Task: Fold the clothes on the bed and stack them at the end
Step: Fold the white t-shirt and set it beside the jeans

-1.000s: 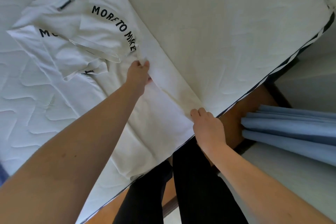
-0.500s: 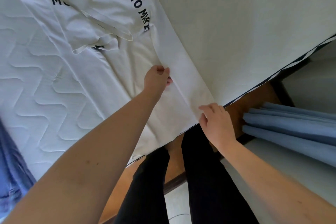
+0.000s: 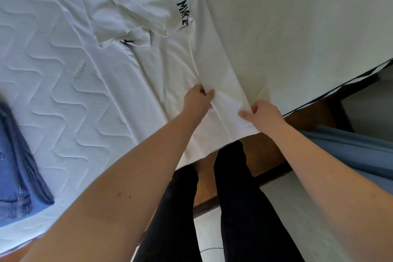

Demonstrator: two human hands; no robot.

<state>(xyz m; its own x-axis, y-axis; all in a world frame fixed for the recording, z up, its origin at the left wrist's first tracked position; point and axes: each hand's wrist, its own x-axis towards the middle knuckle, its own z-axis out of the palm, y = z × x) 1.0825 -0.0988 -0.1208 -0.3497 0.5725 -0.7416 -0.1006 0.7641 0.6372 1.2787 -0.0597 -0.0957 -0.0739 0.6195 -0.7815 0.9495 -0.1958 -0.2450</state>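
A white T-shirt (image 3: 148, 53) with black lettering lies on the quilted white mattress (image 3: 53, 83), its sleeves folded inward near the top and its hem at the bed's near edge. My left hand (image 3: 196, 99) pinches a fold of the shirt's lower right side. A short way to the right, my right hand (image 3: 262, 116) grips the shirt's bottom right corner at the mattress edge. A narrow strip of white cloth runs between the two hands.
Folded blue jeans (image 3: 17, 178) lie on the mattress at the far left. A brown wooden bed frame (image 3: 306, 117) shows under the mattress edge. Blue curtain fabric (image 3: 350, 151) hangs at the right. My black-trousered legs (image 3: 244, 208) stand against the bed.
Both hands have come closer together near the shirt's hem. My right hand has closed on the corner. The view has shifted, bringing the blue jeans into sight at the left.
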